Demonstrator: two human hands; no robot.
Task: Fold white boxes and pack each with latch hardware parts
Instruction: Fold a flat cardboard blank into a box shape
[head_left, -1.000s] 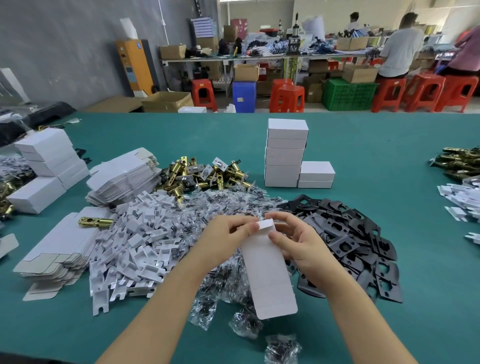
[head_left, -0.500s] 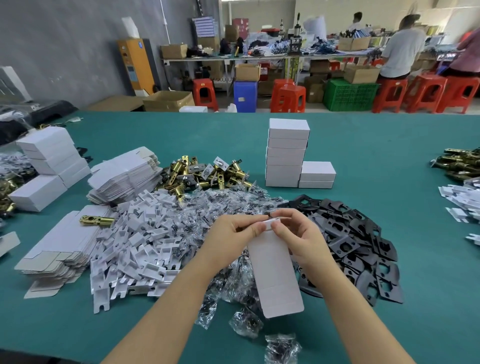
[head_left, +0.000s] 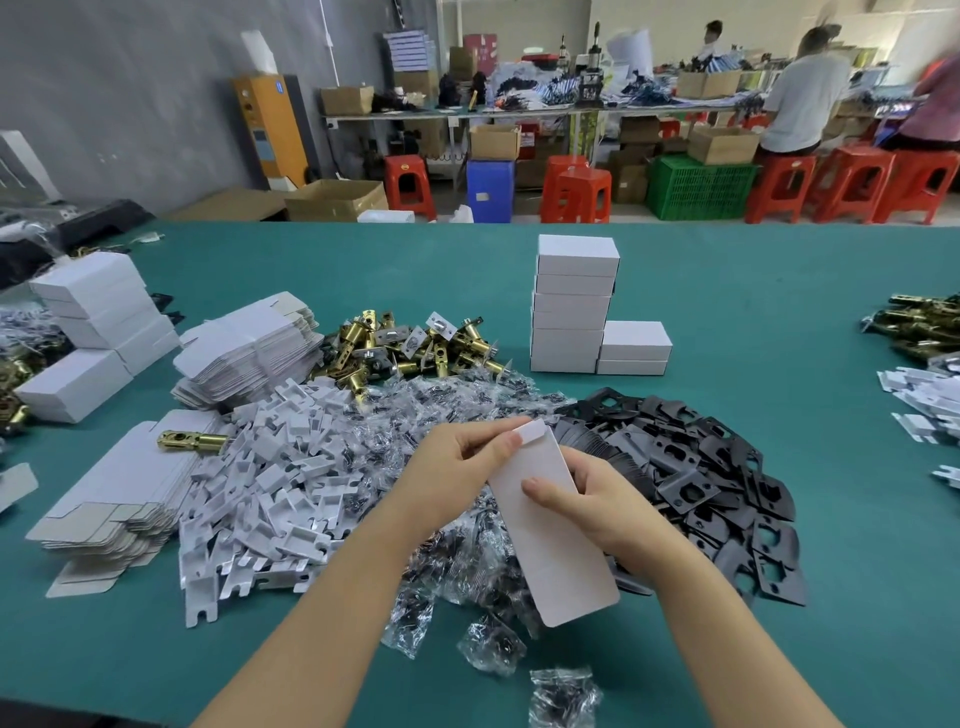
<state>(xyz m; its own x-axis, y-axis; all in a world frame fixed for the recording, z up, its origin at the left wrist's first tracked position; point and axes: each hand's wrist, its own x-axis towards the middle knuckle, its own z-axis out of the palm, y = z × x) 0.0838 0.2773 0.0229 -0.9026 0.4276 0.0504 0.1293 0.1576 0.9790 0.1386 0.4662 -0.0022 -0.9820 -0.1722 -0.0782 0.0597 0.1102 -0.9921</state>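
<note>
I hold a flat white box blank (head_left: 558, 540) above the parts heap, its long side running toward me. My left hand (head_left: 457, 473) pinches its far end by the small flap. My right hand (head_left: 597, 501) grips its right edge, thumb lying on the top face. Under and around it lie clear bags of screws (head_left: 457, 410), white plastic inserts (head_left: 270, 483), black strike plates (head_left: 717, 467) and brass latch bolts (head_left: 415, 348). Folded white boxes (head_left: 574, 304) stand stacked behind the heap.
Flat box blanks (head_left: 249, 348) are piled at the left, with more blanks (head_left: 119, 499) nearer me and one brass latch (head_left: 189, 441) on them. More white boxes (head_left: 98, 322) stand far left. Latches and inserts (head_left: 919, 364) lie at the right edge. People work at benches beyond the green table (head_left: 779, 322).
My right hand slid from the box's far flap down to its right edge. The blank tilted slightly, its near end swinging to the right. My left hand kept its pinch on the far end.
</note>
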